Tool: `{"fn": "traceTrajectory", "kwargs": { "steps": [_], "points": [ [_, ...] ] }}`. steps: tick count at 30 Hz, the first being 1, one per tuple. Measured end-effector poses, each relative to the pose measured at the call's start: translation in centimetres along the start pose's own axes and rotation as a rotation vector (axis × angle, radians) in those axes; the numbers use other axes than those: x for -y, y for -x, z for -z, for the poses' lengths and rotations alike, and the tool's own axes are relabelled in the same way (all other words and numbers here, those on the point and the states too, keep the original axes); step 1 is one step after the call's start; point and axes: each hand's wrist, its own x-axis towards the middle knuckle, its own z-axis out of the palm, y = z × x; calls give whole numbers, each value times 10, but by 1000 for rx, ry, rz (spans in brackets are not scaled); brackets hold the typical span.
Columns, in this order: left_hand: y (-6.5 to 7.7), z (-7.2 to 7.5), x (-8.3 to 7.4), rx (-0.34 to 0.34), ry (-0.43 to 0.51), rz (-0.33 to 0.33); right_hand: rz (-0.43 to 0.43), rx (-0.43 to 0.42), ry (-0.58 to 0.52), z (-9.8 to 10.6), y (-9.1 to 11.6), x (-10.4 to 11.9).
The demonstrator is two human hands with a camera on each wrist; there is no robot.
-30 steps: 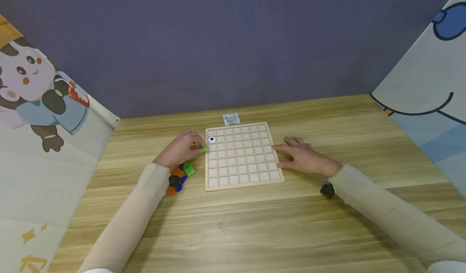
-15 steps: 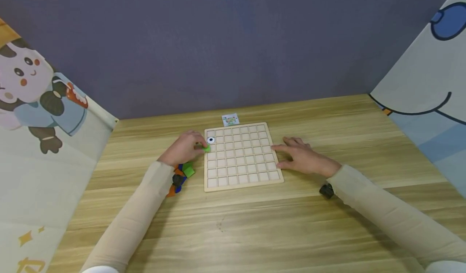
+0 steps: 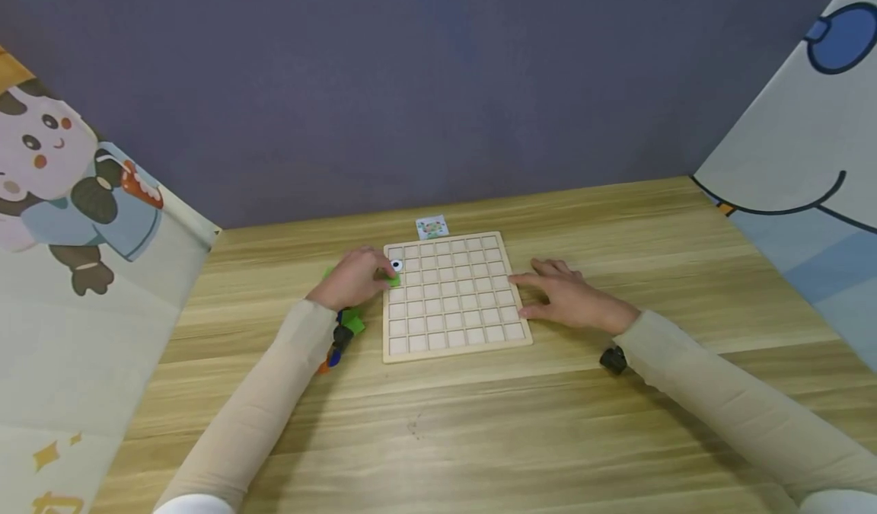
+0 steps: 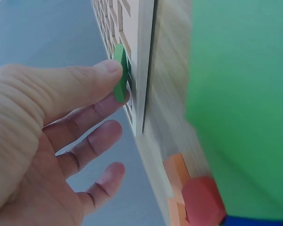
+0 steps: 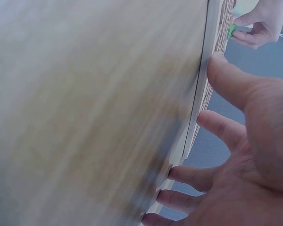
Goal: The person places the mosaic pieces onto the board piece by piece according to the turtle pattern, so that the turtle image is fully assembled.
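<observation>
My left hand (image 3: 352, 278) pinches a small green tile (image 4: 120, 73) between thumb and index finger, its other fingers loosely bent. The tile is tilted over the left column of a wooden grid board (image 3: 452, 301), just below a white tile with a black eye dot (image 3: 396, 266). Whether it touches the cell floor, I cannot tell. My right hand (image 3: 569, 297) lies at the board's right edge with fingers spread; thumb and index finger touch the rim, and it holds nothing.
Loose green, blue and orange tiles (image 3: 352, 321) lie left of the board, partly under my left wrist. A red piece (image 4: 203, 200) shows in the left wrist view. Behind the board lies a small printed card (image 3: 432, 227). A dark wall (image 3: 445, 95) closes off the table's back.
My left hand has moved slightly right with the green tile, from the board's left rim to over the left column. The right hand has stayed at the board's right edge.
</observation>
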Motion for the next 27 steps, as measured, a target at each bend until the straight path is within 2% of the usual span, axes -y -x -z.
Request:
{"fn": "traceTrajectory", "kwargs": {
  "steps": [9,20,27],
  "points": [
    [-3,1,-6,23,10,-9,1,-2,1,0,0,0],
    [-3,-1,-4,-7,10,-78,-1,1,4,0,0,1],
    [-2,-1,-2,-8,6,-72,5,-2,8,0,0,1]
  ]
}}
